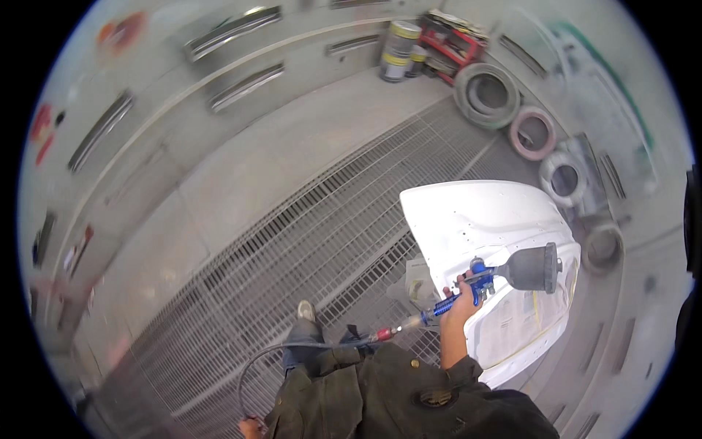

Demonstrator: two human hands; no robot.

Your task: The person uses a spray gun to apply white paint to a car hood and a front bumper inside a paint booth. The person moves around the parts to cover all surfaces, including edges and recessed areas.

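Over the spray booth's grated floor (292,241), the right hand (462,298) grips a blue spray gun (479,284), cup pointing right, above the white car panel (482,219); the left hand (251,426), low and far off, closes on the air hose (292,347).

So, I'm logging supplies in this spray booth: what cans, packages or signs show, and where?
Paint cans: stacked at the far wall, cylinders, grey with yellow bands.
Red rack: right of the cans, packed with flat items.
Red-orange markings: upper left wall, blurred.
Masking paper: printed sheet on the white panel, under the spray gun.
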